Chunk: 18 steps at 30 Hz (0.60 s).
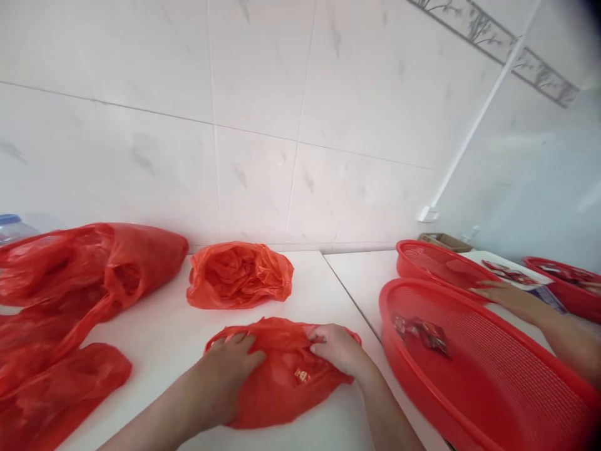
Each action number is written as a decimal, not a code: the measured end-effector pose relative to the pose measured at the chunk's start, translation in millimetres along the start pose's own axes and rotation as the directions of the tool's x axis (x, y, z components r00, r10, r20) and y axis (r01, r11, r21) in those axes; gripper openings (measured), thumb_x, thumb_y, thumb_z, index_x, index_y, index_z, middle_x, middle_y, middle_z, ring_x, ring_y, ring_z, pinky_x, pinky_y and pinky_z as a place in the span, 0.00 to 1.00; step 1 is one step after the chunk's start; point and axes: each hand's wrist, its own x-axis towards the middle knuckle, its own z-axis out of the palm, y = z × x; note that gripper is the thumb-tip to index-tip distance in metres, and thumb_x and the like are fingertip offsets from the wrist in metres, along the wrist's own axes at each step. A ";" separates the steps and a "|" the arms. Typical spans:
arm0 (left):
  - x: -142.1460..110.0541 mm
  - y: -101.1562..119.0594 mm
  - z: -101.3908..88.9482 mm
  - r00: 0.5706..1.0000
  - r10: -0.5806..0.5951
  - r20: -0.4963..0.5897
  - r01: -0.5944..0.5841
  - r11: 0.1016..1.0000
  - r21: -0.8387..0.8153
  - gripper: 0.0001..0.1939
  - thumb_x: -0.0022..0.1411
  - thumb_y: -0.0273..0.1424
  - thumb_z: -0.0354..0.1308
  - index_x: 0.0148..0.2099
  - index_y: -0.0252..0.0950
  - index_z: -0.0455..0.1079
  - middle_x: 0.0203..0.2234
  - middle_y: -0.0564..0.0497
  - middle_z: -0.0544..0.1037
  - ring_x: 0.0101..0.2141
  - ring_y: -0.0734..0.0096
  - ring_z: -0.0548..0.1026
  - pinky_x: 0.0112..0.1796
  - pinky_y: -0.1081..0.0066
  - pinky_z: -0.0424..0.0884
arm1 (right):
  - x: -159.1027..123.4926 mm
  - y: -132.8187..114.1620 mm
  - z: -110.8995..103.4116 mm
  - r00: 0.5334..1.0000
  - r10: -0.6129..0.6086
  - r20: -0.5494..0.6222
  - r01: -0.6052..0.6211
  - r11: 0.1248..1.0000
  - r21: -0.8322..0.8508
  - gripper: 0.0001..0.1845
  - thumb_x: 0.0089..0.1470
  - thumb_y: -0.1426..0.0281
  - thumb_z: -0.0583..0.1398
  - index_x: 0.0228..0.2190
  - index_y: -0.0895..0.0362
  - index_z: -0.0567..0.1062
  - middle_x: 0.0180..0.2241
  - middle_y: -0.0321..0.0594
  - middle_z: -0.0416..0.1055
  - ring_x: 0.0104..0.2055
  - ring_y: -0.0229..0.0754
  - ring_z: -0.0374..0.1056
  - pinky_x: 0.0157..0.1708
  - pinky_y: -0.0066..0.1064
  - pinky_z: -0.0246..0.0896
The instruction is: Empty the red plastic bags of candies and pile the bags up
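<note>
A red plastic bag [277, 401] lies on the white table in front of me, with a small light printed mark showing on it. On its left side, my left hand [225, 373] grips the upper edge, fingers curled over the plastic and thumb toward the middle. The right edge is held by my right hand [340, 349], whose fingers are bent in on the film. Whatever is inside the bag is hidden. Just behind it sits a second red plastic bag [239, 275], its crumpled mouth facing me.
Larger red bags [145, 257] are heaped at the left. At the right, a red plastic basket [488, 388] holds several small red packets [422, 332]; another red basket [436, 260] stands behind it. Another person's hand [511, 300] reaches in from the right. A tiled wall [263, 125] closes off the back.
</note>
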 end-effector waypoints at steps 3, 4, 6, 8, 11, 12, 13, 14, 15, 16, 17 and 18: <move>-8.7 -3.8 -4.8 0.981 0.172 -0.091 -0.185 0.970 -0.160 0.20 0.49 0.23 0.57 0.45 0.47 0.71 0.39 0.51 0.77 0.39 0.60 0.75 0.36 0.66 0.71 | 2.1 0.1 -2.0 0.998 -0.020 -0.056 0.022 0.999 0.028 0.08 0.46 0.70 0.58 0.28 0.54 0.77 0.32 0.34 0.76 0.35 0.39 0.71 0.33 0.26 0.60; -11.5 -3.9 -6.5 0.964 0.217 -0.157 -0.241 0.957 -0.158 0.18 0.53 0.24 0.55 0.46 0.46 0.71 0.40 0.51 0.76 0.39 0.62 0.75 0.38 0.67 0.71 | 1.2 -1.3 -2.7 0.997 -0.029 -0.076 0.033 0.999 0.043 0.09 0.48 0.68 0.57 0.32 0.53 0.77 0.36 0.34 0.76 0.38 0.39 0.71 0.36 0.26 0.61; -17.6 -4.5 -6.4 0.910 0.252 -0.330 -0.292 0.953 -0.077 0.17 0.58 0.23 0.53 0.48 0.44 0.69 0.45 0.49 0.74 0.44 0.63 0.73 0.44 0.65 0.69 | -2.4 -5.2 -4.0 0.992 -0.043 -0.118 0.054 0.994 0.092 0.13 0.52 0.65 0.56 0.39 0.51 0.76 0.42 0.35 0.75 0.43 0.39 0.70 0.41 0.27 0.61; -24.8 -7.6 0.2 0.841 0.197 -0.503 -0.235 0.972 -0.012 0.17 0.60 0.24 0.53 0.50 0.43 0.67 0.51 0.46 0.70 0.51 0.59 0.68 0.49 0.59 0.66 | -6.9 -9.5 -5.1 0.986 -0.044 -0.160 0.065 0.989 0.130 0.17 0.55 0.63 0.54 0.45 0.50 0.73 0.43 0.36 0.74 0.44 0.39 0.70 0.42 0.28 0.62; -34.3 -16.7 19.5 0.797 -0.100 -0.595 -0.028 0.979 -0.202 0.24 0.58 0.29 0.57 0.57 0.45 0.59 0.57 0.43 0.60 0.57 0.52 0.60 0.52 0.52 0.63 | -11.5 -15.6 -5.7 0.971 -0.092 -0.223 0.109 0.992 0.064 0.16 0.56 0.66 0.53 0.45 0.50 0.73 0.43 0.35 0.73 0.44 0.39 0.69 0.43 0.29 0.61; -35.9 -20.1 26.4 0.780 -0.232 -0.581 0.036 0.944 -0.328 0.27 0.57 0.32 0.59 0.58 0.46 0.56 0.58 0.43 0.58 0.57 0.52 0.59 0.53 0.50 0.63 | -12.1 -18.0 -5.2 0.961 -0.121 -0.248 0.127 0.992 0.009 0.15 0.56 0.67 0.52 0.43 0.50 0.73 0.42 0.35 0.73 0.44 0.39 0.69 0.43 0.30 0.61; -36.4 -23.2 32.5 0.756 -0.365 -0.544 0.087 0.879 -0.470 0.30 0.57 0.35 0.59 0.59 0.46 0.53 0.58 0.43 0.57 0.57 0.52 0.59 0.53 0.50 0.63 | -12.5 -20.7 -4.3 0.948 -0.151 -0.280 0.141 0.988 -0.056 0.13 0.55 0.68 0.52 0.40 0.51 0.74 0.41 0.36 0.73 0.43 0.40 0.68 0.43 0.31 0.61; -35.8 -25.6 37.3 0.731 -0.487 -0.477 0.120 0.781 -0.613 0.32 0.56 0.38 0.60 0.60 0.46 0.51 0.57 0.43 0.57 0.57 0.52 0.60 0.52 0.50 0.65 | -12.7 -23.5 -2.7 0.931 -0.182 -0.316 0.149 0.981 -0.127 0.11 0.55 0.68 0.53 0.36 0.52 0.75 0.39 0.36 0.73 0.42 0.40 0.68 0.43 0.32 0.60; -34.3 -27.1 40.3 0.709 -0.590 -0.385 0.139 0.652 -0.745 0.34 0.55 0.41 0.60 0.60 0.45 0.50 0.56 0.42 0.59 0.56 0.52 0.62 0.49 0.52 0.67 | -12.8 -26.4 -0.4 0.912 -0.210 -0.352 0.148 0.969 -0.195 0.10 0.54 0.69 0.53 0.33 0.53 0.75 0.38 0.37 0.73 0.41 0.41 0.68 0.42 0.33 0.60; -32.1 -27.3 41.5 0.694 -0.667 -0.269 0.153 0.503 -0.851 0.35 0.54 0.43 0.60 0.60 0.44 0.50 0.54 0.42 0.62 0.53 0.53 0.65 0.46 0.54 0.70 | -12.8 -29.2 2.5 0.898 -0.230 -0.375 0.141 0.958 -0.249 0.08 0.54 0.69 0.54 0.30 0.54 0.74 0.36 0.38 0.73 0.40 0.41 0.67 0.42 0.33 0.59; -29.6 -26.2 40.8 0.694 -0.705 -0.144 0.164 0.350 -0.922 0.35 0.53 0.45 0.61 0.59 0.43 0.51 0.50 0.43 0.66 0.49 0.55 0.69 0.43 0.58 0.72 | -12.9 -31.8 6.3 0.897 -0.239 -0.372 0.134 0.949 -0.286 0.08 0.54 0.69 0.55 0.29 0.54 0.74 0.35 0.38 0.73 0.40 0.42 0.67 0.41 0.33 0.59; -27.3 -24.0 38.8 0.707 -0.707 -0.028 0.170 0.208 -0.963 0.36 0.52 0.46 0.61 0.58 0.42 0.54 0.46 0.44 0.69 0.45 0.56 0.72 0.40 0.61 0.73 | -12.9 -34.1 10.8 0.908 -0.237 -0.345 0.129 0.943 -0.307 0.07 0.53 0.69 0.56 0.29 0.53 0.74 0.34 0.37 0.72 0.39 0.42 0.67 0.40 0.32 0.59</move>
